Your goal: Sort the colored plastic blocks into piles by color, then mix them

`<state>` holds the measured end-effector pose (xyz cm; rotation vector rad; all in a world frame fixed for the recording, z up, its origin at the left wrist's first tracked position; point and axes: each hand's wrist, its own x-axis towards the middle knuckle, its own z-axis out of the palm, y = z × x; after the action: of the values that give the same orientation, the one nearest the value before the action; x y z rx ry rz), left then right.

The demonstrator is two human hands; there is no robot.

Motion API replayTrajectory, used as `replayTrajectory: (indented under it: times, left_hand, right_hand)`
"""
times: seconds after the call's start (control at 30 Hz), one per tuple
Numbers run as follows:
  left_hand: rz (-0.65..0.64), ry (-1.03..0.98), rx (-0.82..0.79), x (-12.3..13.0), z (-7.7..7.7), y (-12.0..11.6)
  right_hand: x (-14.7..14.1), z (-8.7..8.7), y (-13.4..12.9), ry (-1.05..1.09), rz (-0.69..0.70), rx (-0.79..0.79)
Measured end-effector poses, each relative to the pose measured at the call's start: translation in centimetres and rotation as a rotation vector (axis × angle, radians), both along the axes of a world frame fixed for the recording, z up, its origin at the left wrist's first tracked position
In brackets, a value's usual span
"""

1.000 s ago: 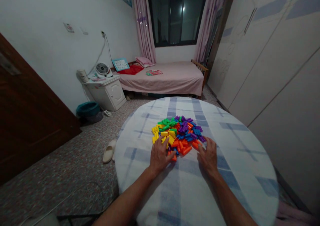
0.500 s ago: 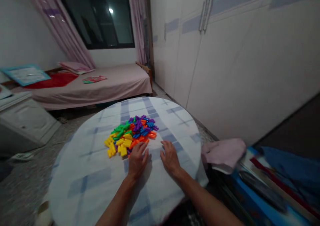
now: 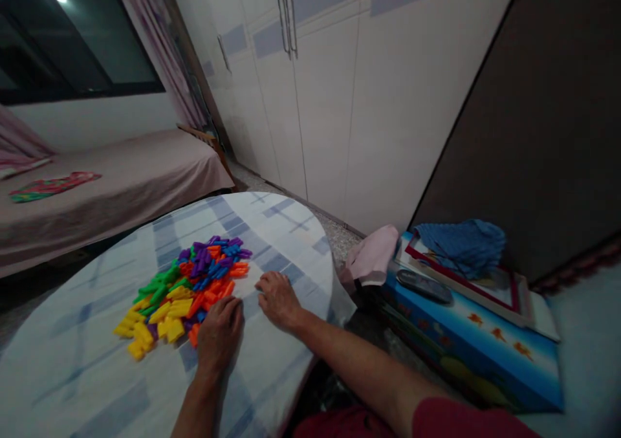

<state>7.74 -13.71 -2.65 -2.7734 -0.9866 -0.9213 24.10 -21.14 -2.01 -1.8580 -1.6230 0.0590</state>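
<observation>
A pile of small plastic pieces [image 3: 194,279] in yellow, green, orange, blue and purple lies on the round table [image 3: 121,399], which has a white and blue cloth. My left hand [image 3: 220,331] rests at the pile's near right edge, beside the orange pieces, its fingers curled together; what is under them, if anything, is hidden. To the right of the pile, my right hand [image 3: 278,297] lies on the cloth with its fingers bent and nothing visible in it.
Right of the table stands a blue box [image 3: 485,354] bearing a dark case [image 3: 424,286], frames and a blue cloth [image 3: 463,247]. A pink cloth [image 3: 373,255] hangs beside it. Behind are a bed [image 3: 121,173] and a white wardrobe [image 3: 325,101].
The view has swung to the right, showing more of the box. My left hand's fingers have drawn closer together, and my right hand's fingers lie flatter on the cloth.
</observation>
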Motion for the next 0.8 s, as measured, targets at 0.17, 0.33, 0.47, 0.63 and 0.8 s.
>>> replayTrajectory:
  times: [0.17, 0.33, 0.47, 0.63, 0.8]
  left_hand:
    - [-0.011, 0.025, 0.012, -0.11, 0.25, 0.09]
    - [-0.027, 0.007, 0.014, -0.07, 0.42, 0.15]
    - [-0.021, 0.000, 0.002, -0.07, 0.28, 0.20]
    - [0.005, -0.016, -0.040, -0.11, 0.09, 0.12]
    - [-0.002, -0.024, -0.075, -0.10, -0.12, 0.20]
  right_hand:
    - [0.04, 0.10, 0.14, 0.033, 0.001, -0.004]
    - [0.11, 0.06, 0.25, 0.051, 0.002, 0.010]
    - [0.11, 0.04, 0.30, 0.055, 0.000, 0.014]
    - [0.15, 0.17, 0.30, 0.051, -0.006, 0.003]
    - [0.18, 0.21, 0.39, 0.044, -0.004, -0.005]
